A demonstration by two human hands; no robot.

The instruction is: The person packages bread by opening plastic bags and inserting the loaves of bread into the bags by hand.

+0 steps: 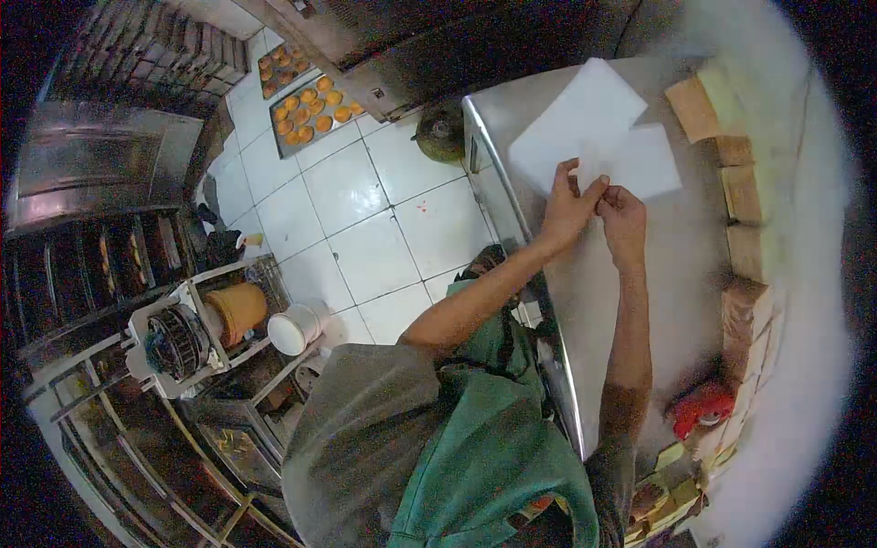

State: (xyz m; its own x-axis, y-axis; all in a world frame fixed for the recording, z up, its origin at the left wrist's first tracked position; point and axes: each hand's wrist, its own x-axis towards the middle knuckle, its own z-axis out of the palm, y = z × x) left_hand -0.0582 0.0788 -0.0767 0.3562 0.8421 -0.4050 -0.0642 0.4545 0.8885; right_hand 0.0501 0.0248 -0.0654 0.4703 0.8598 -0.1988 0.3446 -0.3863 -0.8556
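Over the steel table, my left hand (pixel 572 212) and my right hand (pixel 625 222) meet close together at the near edge of two white sheets. The left thumb reaches across to the right fingertips while the left index finger is bent and raised. My right hand is closed in a pinch, its fingers curled inward. What the two hands pinch is too small to make out. One white sheet (pixel 585 108) lies at an angle toward the far side, overlapping a second white sheet (pixel 656 164) to its right.
A row of wrapped brown packs (pixel 742 194) lines the table's (pixel 589 320) right side, with a red tape dispenser (pixel 703 408) nearer me. On the tiled floor sit trays of round baked goods (pixel 315 111). A white bucket (pixel 294 331) and metal racks (pixel 87 265) stand left.
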